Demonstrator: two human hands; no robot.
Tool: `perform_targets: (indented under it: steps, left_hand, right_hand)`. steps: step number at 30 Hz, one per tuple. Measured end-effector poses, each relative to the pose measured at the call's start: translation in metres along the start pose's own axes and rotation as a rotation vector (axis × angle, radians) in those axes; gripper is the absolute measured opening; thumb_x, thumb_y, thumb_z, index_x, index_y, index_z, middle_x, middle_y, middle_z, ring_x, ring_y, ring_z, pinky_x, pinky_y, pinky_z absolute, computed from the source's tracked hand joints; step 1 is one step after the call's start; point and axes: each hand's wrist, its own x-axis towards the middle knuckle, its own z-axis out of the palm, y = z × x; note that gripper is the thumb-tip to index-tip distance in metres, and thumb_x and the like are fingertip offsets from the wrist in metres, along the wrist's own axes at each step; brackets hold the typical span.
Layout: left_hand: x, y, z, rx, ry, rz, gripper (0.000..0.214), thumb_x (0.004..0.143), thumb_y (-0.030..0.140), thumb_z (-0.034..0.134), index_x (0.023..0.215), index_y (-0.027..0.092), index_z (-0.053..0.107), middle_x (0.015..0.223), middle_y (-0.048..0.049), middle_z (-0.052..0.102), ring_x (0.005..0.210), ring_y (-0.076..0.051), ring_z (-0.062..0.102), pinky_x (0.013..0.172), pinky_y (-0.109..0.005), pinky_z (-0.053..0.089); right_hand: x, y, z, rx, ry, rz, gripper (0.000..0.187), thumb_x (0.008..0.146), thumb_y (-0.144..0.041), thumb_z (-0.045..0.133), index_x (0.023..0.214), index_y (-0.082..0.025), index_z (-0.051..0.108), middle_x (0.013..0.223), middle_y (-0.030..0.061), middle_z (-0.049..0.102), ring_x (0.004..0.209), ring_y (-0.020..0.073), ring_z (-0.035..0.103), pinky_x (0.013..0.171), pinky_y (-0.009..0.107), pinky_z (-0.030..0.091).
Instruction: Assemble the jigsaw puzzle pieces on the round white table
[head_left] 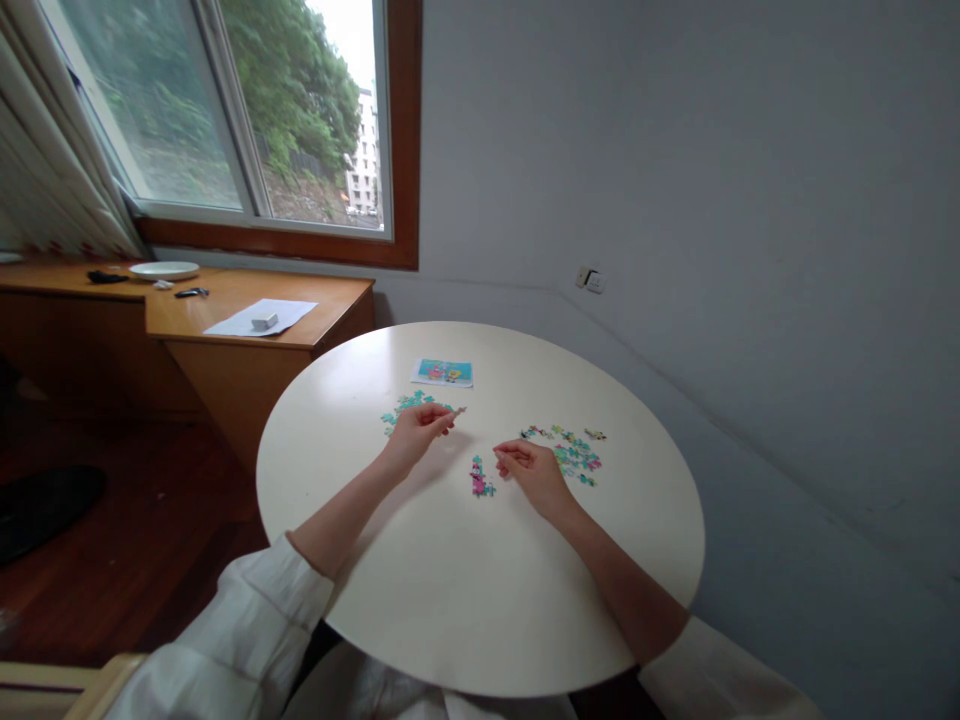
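My left hand (417,436) is raised over the table, thumb and fingers pinched on a small puzzle piece (460,411) seen nearly edge-on. Below and behind it lies a group of mostly turquoise puzzle pieces (409,400), partly covered by the hand. My right hand (531,470) is closed in a pinch, and what its fingertips hold, if anything, is too small to make out. Just left of it rests a small joined section of puzzle (478,478) in pink and turquoise. Beside the right hand, more loose colourful puzzle pieces (576,458) are spread, some hidden behind it.
A printed picture card (443,373) lies toward the back of the round white table (480,600). At the left, a wooden desk (341,295) bears a white plate (164,270), a paper sheet (292,312) and a small box (264,321). A wall stands close on the right.
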Motion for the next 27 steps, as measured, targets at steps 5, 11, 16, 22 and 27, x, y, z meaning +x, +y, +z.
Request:
perform_targets:
  steps: [5,11,16,22,27]
  left_hand:
    - [0.0004,-0.0007,-0.0013,-0.162,-0.007,-0.111,0.027,0.056,0.035,0.070,0.064,0.012,0.059,0.055,0.0017,0.054,0.050,-0.006,0.044,0.053,-0.021,0.035]
    - [0.0015,-0.0020,-0.0026,-0.267,-0.013,-0.184,0.025,0.055,0.030,0.071,0.064,0.012,0.057,0.053,0.0024,0.052,0.050,-0.005,0.046,0.051,-0.020,0.037]
    - [0.0047,-0.0055,-0.0056,-0.360,0.045,-0.233,0.023,0.055,0.025,0.072,0.065,0.011,0.058,0.056,0.0027,0.054,0.053,-0.005,0.050,0.055,-0.019,0.043]
    - [0.0051,-0.0068,-0.0064,-0.414,0.031,-0.266,0.017,0.058,0.017,0.072,0.067,0.010,0.059,0.063,-0.0015,0.062,0.060,-0.009,0.060,0.062,-0.022,0.051]
    - [0.0041,-0.0055,-0.0043,-0.417,0.018,-0.292,0.008,0.064,0.011,0.067,0.063,0.008,0.060,0.066,-0.0056,0.066,0.060,-0.009,0.062,0.063,-0.019,0.053]
  right_hand:
    - [-0.0009,0.0012,-0.0007,-0.039,-0.005,-0.003,0.029,0.063,-0.042,0.062,0.070,-0.014,0.060,0.054,0.0014,0.058,0.050,0.0122,0.055,0.049,0.025,0.045]
    - [-0.0023,0.0016,-0.0010,-0.053,-0.021,-0.011,0.029,0.064,-0.042,0.060,0.071,-0.014,0.060,0.054,0.0015,0.058,0.049,0.0116,0.054,0.049,0.024,0.045]
    - [-0.0030,0.0023,-0.0016,-0.063,-0.026,-0.028,0.029,0.066,-0.042,0.059,0.071,-0.014,0.060,0.053,0.0018,0.058,0.048,0.0115,0.053,0.048,0.024,0.044]
    - [-0.0041,0.0005,-0.0015,-0.073,-0.028,-0.027,0.031,0.065,-0.044,0.060,0.071,-0.014,0.061,0.053,0.0023,0.059,0.048,0.0120,0.054,0.047,0.024,0.045]
    - [-0.0040,0.0012,-0.0011,-0.055,-0.026,-0.023,0.030,0.065,-0.043,0.060,0.070,-0.014,0.061,0.052,0.0018,0.058,0.047,0.0116,0.053,0.048,0.024,0.044]
